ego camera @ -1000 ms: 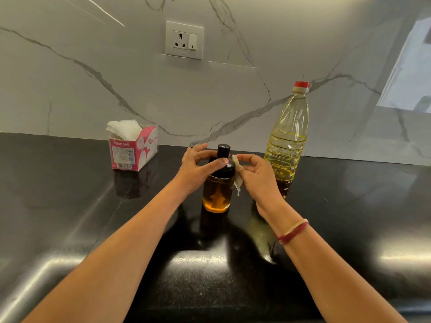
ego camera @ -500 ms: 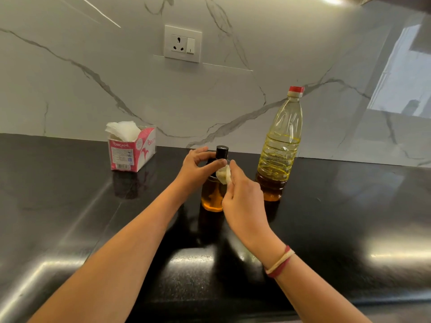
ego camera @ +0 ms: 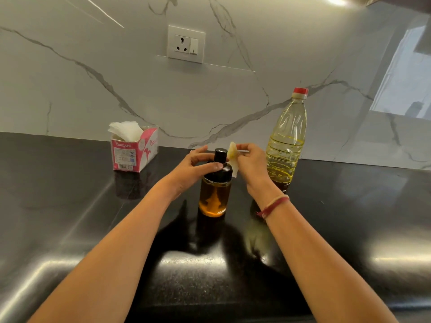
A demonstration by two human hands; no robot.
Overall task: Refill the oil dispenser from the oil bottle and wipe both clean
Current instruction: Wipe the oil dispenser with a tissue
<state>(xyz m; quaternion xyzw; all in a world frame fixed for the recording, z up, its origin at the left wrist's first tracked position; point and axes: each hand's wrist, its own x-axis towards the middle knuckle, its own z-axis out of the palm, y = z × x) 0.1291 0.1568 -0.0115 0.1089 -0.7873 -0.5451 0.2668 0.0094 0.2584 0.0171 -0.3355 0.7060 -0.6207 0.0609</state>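
While the left hand [ego camera: 193,169] grips the dispenser [ego camera: 215,197] by its black cap [ego camera: 222,175], the right hand [ego camera: 253,164] pinches a yellowed tissue [ego camera: 233,159] beside it. Upright mid-surface [ego camera: 70,206], the dispenser is probably glass, heavy and slick; hold it at the cap.

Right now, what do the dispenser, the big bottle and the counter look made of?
Dispenser: clear glossy body, glass or hard plastic, cannot tell; oil shows through; black cap looks plastic. Bottle: thin clear plastic, judging by moulded ribs and red screw cap. Counter: probably polished black stone; mirror-like reflections.
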